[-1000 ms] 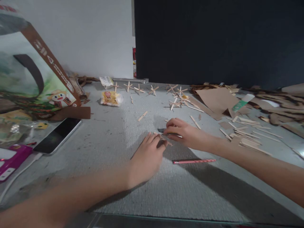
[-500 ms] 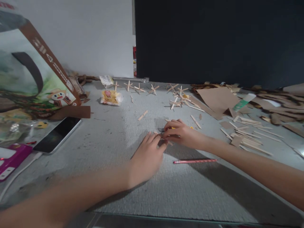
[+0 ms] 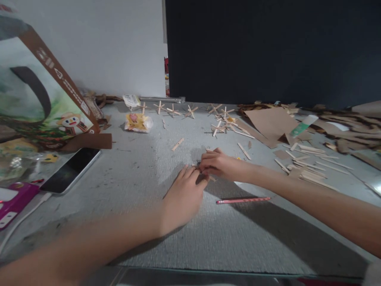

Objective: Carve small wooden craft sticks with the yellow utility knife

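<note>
My left hand [image 3: 184, 194] rests low on the table, its fingers curled and closed at a wooden craft stick [image 3: 212, 178], of which only short ends show. Meeting it from the right, my right hand [image 3: 216, 163] has its fingertips pinched together over the same spot. What lies between those fingertips is hidden. A small yellow piece [image 3: 238, 158] peeks out behind the right wrist. In front of the hands lies a pink pencil [image 3: 243, 200]. One loose craft stick [image 3: 177, 144] is beyond them, and another stick [image 3: 244, 151] lies to the right.
Star-shaped stick pieces [image 3: 190, 112] stand along the back. Loose sticks [image 3: 312, 169], brown cardboard [image 3: 268, 125] and a green-and-white glue stick [image 3: 304, 126] are at the right. On the left are a phone [image 3: 71, 170], a purple power strip [image 3: 18, 202], a printed box [image 3: 56, 99] and a yellow packet [image 3: 137, 122].
My right hand has shifted slightly left, closer against my left fingers, and now covers a dark thin piece seen before. My left hand stays about where it was.
</note>
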A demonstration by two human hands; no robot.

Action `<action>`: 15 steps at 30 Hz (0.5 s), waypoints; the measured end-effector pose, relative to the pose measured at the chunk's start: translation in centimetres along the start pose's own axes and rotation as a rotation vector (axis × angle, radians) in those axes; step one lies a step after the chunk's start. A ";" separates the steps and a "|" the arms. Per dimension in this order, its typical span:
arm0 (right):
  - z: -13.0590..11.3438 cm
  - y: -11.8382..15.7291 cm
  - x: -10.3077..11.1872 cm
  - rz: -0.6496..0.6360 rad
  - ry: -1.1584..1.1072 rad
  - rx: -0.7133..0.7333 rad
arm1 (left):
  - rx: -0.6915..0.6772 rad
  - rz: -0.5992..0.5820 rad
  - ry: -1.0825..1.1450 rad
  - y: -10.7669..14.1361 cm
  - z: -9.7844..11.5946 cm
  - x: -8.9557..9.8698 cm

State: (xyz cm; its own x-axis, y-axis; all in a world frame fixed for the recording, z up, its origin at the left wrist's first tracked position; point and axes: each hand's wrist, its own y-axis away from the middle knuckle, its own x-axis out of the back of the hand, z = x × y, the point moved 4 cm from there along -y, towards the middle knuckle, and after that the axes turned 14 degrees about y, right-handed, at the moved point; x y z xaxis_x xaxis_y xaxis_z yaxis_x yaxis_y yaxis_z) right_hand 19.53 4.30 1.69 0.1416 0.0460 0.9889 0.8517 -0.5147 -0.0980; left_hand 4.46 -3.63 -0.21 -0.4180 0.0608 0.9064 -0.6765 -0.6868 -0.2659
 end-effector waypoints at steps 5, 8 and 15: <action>-0.1 0.1 -0.4 0.007 0.060 0.000 | -0.003 -0.001 -0.018 0.0 0.0 -0.1; 0.0 0.1 -0.7 0.018 0.101 0.004 | -0.001 -0.005 -0.039 -0.1 0.0 -0.1; 0.1 0.1 -1.0 0.013 0.086 -0.025 | -0.014 0.010 -0.045 0.0 0.0 0.0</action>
State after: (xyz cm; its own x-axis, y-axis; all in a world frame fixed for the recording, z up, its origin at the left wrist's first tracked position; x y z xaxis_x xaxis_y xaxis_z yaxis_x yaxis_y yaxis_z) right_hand 19.57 4.31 0.63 0.1073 -0.0340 0.9936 0.8373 -0.5359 -0.1088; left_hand 4.47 -3.63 -0.15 -0.3974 0.0216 0.9174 -0.6812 -0.6767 -0.2792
